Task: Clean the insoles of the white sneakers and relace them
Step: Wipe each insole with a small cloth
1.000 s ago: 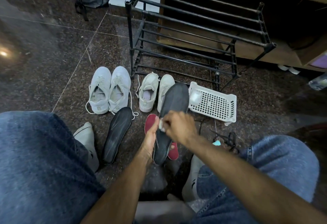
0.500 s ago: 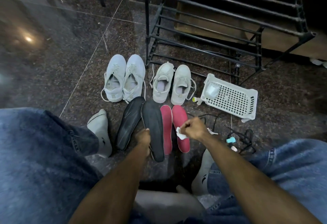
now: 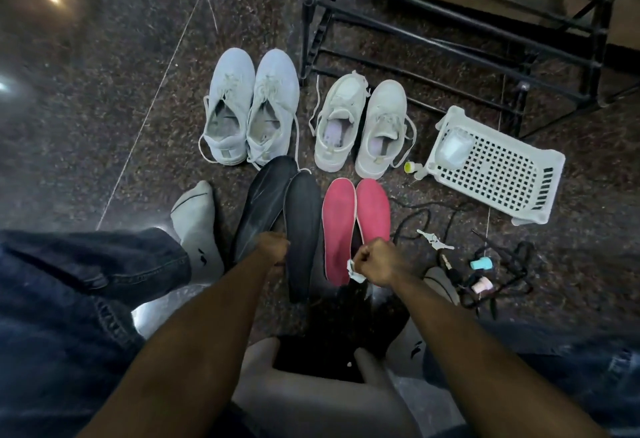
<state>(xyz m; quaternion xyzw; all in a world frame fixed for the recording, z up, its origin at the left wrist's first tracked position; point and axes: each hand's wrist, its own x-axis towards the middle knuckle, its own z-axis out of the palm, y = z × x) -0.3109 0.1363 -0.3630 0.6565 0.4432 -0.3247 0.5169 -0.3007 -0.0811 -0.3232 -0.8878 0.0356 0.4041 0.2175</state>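
Note:
Two pairs of white sneakers stand on the floor: a larger pair on the left and a smaller pair on the right, all with loose white laces. In front of them lie two black insoles and two pink insoles, side by side. My left hand is curled at the left edge of the right black insole and seems to grip it. Over the heel ends of the pink insoles, my right hand pinches a small white wipe.
A white perforated basket lies at the right, below a black metal shoe rack. Black laces, keys and small teal and pink bottles lie by my right knee. My socked left foot rests beside the black insoles.
The raised black insole has been laid down next to the other one. My right hand came off it with the wipe and moved over the pink insoles. The view tilted down.

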